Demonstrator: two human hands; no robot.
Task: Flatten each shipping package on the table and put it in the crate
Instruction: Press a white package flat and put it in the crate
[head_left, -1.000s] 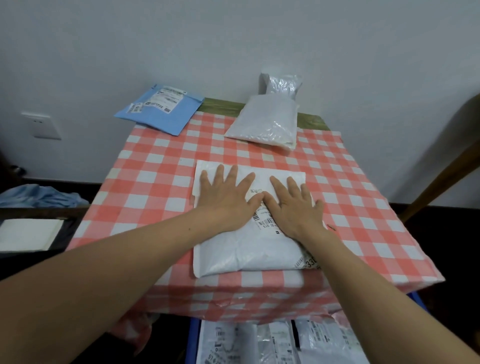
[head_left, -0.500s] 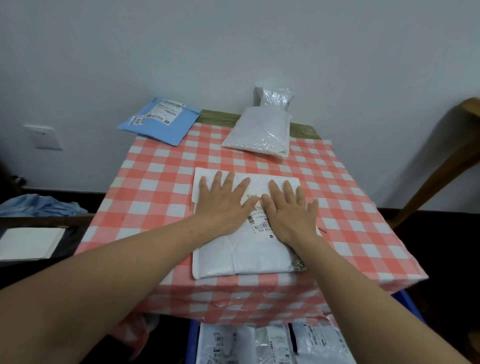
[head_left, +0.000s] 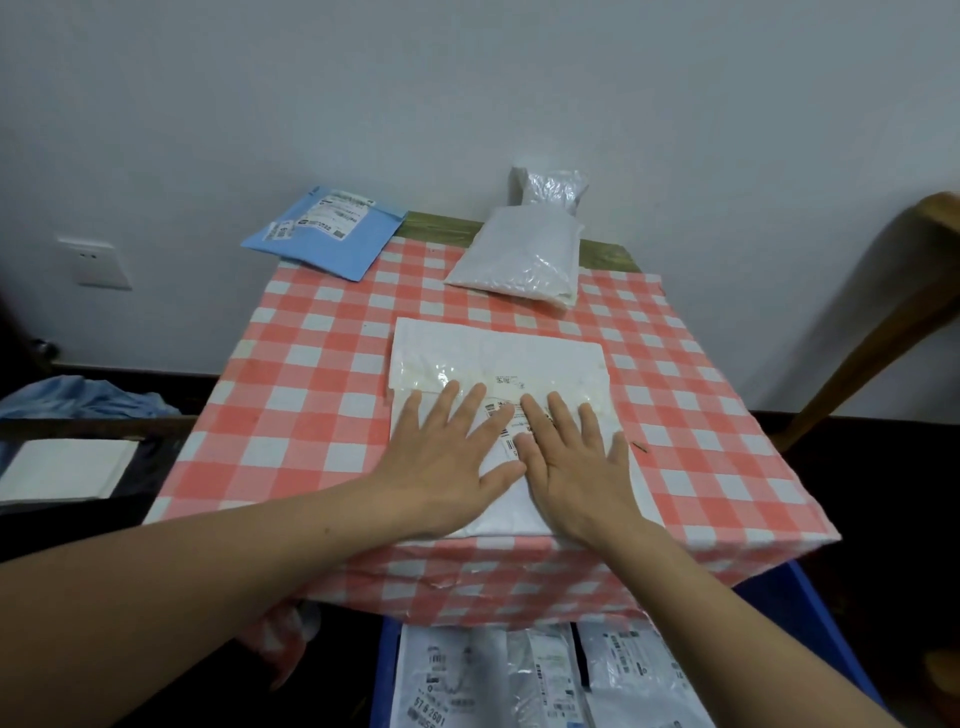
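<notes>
Fingers (head_left: 451, 402) of the left hand (head_left: 447, 460) are straight and spread, flat on the white mailer (head_left: 498, 358). Fingers (head_left: 560, 415) of the right hand (head_left: 576, 467) are the same: straight, spread, pressed flat. Neither hand grips anything.

Hands sit side by side, palms down, thumbs touching or nearly so, over the near half of the mailer. The shipping label (head_left: 500, 413) shows in the gap between the index fingers, with its barcode partly covered.

The white mailer lies flat at the front middle of the bench (head_left: 441, 227), its near edge at the bench's front edge. The far flap with a glossy tape strip is uncovered. A red-and-white checked cloth (head_left: 311, 374) covers the bench, and green wood shows only along the far edge.

- **Far left corner:** blue mailer (head_left: 327, 228) with white labels, overhanging the corner.
- **Far middle-right:** bubble-wrap pouch (head_left: 519, 254), top end standing up at the back.

Both are well apart from the hands.

Below the bench front is the blue crate (head_left: 810, 608), with several labelled packages (head_left: 467, 675) lying flat in it. A wall socket (head_left: 96, 262) is off to the left.
</notes>
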